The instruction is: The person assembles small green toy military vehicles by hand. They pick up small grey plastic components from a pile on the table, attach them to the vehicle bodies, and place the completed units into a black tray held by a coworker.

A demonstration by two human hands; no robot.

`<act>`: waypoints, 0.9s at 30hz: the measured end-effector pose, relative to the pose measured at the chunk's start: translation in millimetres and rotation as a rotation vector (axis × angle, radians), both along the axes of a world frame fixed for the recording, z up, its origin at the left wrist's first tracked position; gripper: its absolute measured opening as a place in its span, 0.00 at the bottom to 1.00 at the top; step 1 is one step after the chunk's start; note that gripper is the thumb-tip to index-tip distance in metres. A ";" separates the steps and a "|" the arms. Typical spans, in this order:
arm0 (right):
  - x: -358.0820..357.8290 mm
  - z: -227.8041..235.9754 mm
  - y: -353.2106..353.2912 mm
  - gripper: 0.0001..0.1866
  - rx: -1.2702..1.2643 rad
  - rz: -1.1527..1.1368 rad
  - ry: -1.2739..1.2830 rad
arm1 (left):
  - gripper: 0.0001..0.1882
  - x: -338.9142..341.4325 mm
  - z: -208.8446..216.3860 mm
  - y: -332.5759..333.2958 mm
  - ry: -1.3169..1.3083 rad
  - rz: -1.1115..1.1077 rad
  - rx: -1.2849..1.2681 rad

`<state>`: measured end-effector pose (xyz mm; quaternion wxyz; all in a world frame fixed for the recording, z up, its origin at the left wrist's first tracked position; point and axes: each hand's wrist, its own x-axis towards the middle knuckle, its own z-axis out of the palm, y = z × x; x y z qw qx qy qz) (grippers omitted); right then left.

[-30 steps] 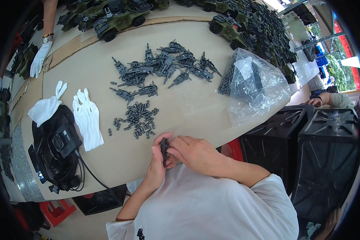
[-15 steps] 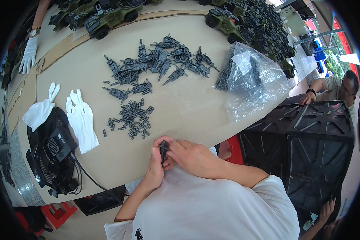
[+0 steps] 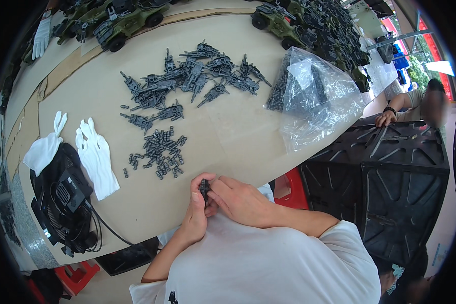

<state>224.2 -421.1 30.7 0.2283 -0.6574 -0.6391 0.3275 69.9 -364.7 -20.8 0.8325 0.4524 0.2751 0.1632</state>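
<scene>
Both my hands are together at the table's near edge, close in front of my white shirt. Between them is a small dark grey plastic toy part point(image 3: 204, 187), mostly covered by the fingers. My left hand point(image 3: 195, 206) wraps round it from the left, and my right hand point(image 3: 240, 201) pinches it from the right. Beyond them lies a pile of small grey ribbed plastic pegs point(image 3: 162, 149). Farther back is a spread of grey toy gun turrets point(image 3: 192, 76).
White gloves point(image 3: 97, 162) lie beside a black bag with a cabled device point(image 3: 75, 191). A clear plastic bag of dark parts point(image 3: 309, 101) sits right. Green toy vehicles point(image 3: 124, 25) line the back. Black crates point(image 3: 375, 192) stand right, with a person's hand point(image 3: 386, 117) on top.
My hands stay closed round the toy part, nearly unmoved. The table scene has shifted slightly left in view. A co-worker's gloved hand at the far left has moved up and away.
</scene>
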 end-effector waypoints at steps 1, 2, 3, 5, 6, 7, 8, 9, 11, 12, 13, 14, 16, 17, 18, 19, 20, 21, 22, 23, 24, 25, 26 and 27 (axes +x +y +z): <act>-0.2 1.5 0.8 0.09 0.011 0.000 0.007 | 0.41 0.0 1.8 0.8 0.011 -0.008 0.016; 0.2 1.9 1.1 0.09 0.001 0.002 0.013 | 0.41 0.1 2.5 1.4 0.022 -0.015 0.031; 0.7 2.3 1.2 0.09 -0.009 0.004 0.019 | 0.42 -0.1 1.3 2.0 0.018 -0.028 0.062; 2.5 3.8 1.2 0.09 -0.022 0.016 0.032 | 0.42 -1.4 -1.5 3.3 0.010 -0.054 0.120; 4.0 4.8 1.1 0.10 -0.025 0.026 0.039 | 0.42 -1.7 -0.6 4.3 0.003 -0.075 0.140; 5.5 5.6 0.7 0.10 -0.029 0.035 0.045 | 0.42 -1.9 0.8 5.1 -0.004 -0.097 0.159; 7.1 7.1 1.0 0.10 -0.032 0.044 0.049 | 0.43 -2.1 1.2 5.8 -0.011 -0.119 0.179; 8.9 9.0 1.6 0.10 -0.035 0.053 0.052 | 0.42 -2.8 0.2 6.8 -0.008 -0.141 0.200; 12.2 10.6 2.5 0.09 -0.030 0.075 0.045 | 0.42 -3.8 -1.3 8.4 0.000 -0.182 0.241; 13.7 10.9 2.7 0.09 -0.022 0.088 0.035 | 0.42 -3.0 -2.0 8.2 -0.006 -0.177 0.260; 14.7 11.2 2.8 0.08 -0.014 0.098 0.025 | 0.42 -2.4 -3.2 7.6 -0.012 -0.172 0.278; 15.7 11.7 3.3 0.09 -0.038 0.109 0.028 | 0.42 -2.0 -3.7 7.3 -0.017 -0.168 0.297; 17.4 12.9 5.1 0.10 -0.085 0.132 0.036 | 0.43 -1.9 -3.2 7.3 -0.019 -0.179 0.292; 18.1 13.8 6.0 0.10 -0.080 0.139 0.042 | 0.43 -2.4 -3.1 6.9 -0.019 -0.183 0.289; 18.8 14.9 6.7 0.10 -0.075 0.146 0.048 | 0.44 -2.5 -3.1 5.4 -0.041 -0.171 0.230; 19.2 15.3 8.4 0.10 -0.066 0.154 0.053 | 0.44 -1.8 -3.4 4.7 -0.063 -0.159 0.175; 19.1 14.4 9.4 0.10 -0.060 0.146 0.066 | 0.44 -0.9 -3.7 4.2 -0.086 -0.146 0.120; 18.7 12.7 9.8 0.10 -0.054 0.138 0.079 | 0.44 0.2 -4.4 3.8 -0.106 -0.123 0.094; 18.1 11.0 10.0 0.10 -0.048 0.129 0.092 | 0.44 1.4 -5.1 3.4 -0.125 -0.102 0.069; 16.8 8.8 9.8 0.10 -0.035 0.123 0.088 | 0.44 1.9 -5.7 3.4 -0.145 -0.081 0.044; 14.9 6.3 9.5 0.10 -0.022 0.116 0.083 | 0.44 1.7 -6.2 3.9 -0.146 -0.080 0.035; 14.0 4.6 9.4 0.10 -0.011 0.110 0.078 | 0.44 1.6 -6.8 3.5 -0.147 -0.078 0.025; 13.6 3.7 10.0 0.09 0.001 0.116 0.064 | 0.44 1.4 -7.2 3.4 -0.148 -0.076 0.015; 13.3 3.1 10.6 0.09 0.013 0.122 0.051 | 0.44 0.7 -6.9 4.7 -0.147 -0.087 0.019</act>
